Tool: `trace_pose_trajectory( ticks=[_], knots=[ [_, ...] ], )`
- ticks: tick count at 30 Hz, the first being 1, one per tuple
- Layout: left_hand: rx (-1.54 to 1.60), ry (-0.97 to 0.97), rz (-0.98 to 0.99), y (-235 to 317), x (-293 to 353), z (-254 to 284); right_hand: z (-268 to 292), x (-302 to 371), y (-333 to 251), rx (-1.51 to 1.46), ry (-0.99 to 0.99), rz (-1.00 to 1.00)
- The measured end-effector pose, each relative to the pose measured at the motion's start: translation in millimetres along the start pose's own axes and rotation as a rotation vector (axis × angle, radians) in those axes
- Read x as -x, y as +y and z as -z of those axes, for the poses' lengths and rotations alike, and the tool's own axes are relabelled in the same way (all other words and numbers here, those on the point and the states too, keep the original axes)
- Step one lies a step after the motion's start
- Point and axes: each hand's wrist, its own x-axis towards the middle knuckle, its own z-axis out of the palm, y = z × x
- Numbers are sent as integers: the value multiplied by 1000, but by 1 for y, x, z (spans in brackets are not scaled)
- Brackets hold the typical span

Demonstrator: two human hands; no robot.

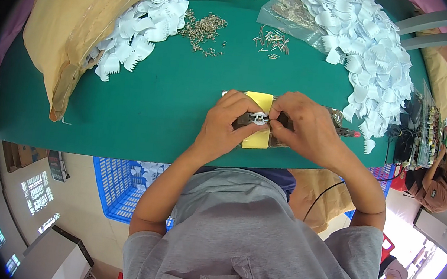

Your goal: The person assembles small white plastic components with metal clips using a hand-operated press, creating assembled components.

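Note:
Between my hands, a small white plastic hair claw clip (259, 119) sits at a dark fixture with yellow tape (256, 138) wrapped across it. My left hand (225, 123) pinches the clip from its left side, thumb below and index finger above. From the right, my right hand (301, 123) comes close to the clip with thumb and fingertips drawn together. Whatever those fingertips hold is too small and hidden to make out. A tool with a red tip (350, 133) sticks out to the right of my right hand.
Small metal springs (205, 31) and thin metal pins (272, 41) lie in loose heaps at the far side of the green table (127, 124). White toothed clip halves (380, 74) are piled right and left. A brown sack (72, 25) lies left; a blue basket (112, 188) stands below.

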Motion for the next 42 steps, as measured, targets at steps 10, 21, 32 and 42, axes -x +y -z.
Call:
trace_pose_trajectory(
  ticks=[10, 21, 32, 42],
  knots=[
    [-1, -9, -13, -3, 1, -4, 6, 163, 106, 232, 571, -448],
    [22, 53, 0, -2, 3, -7, 24, 157, 149, -1027, 617, -262],
    [5, 12, 18, 2, 6, -4, 53, 160, 138, -448, 663, -279],
    [-20, 13, 2, 0, 6, -4, 29, 78, 42, -593, 823, -232]
  ],
)
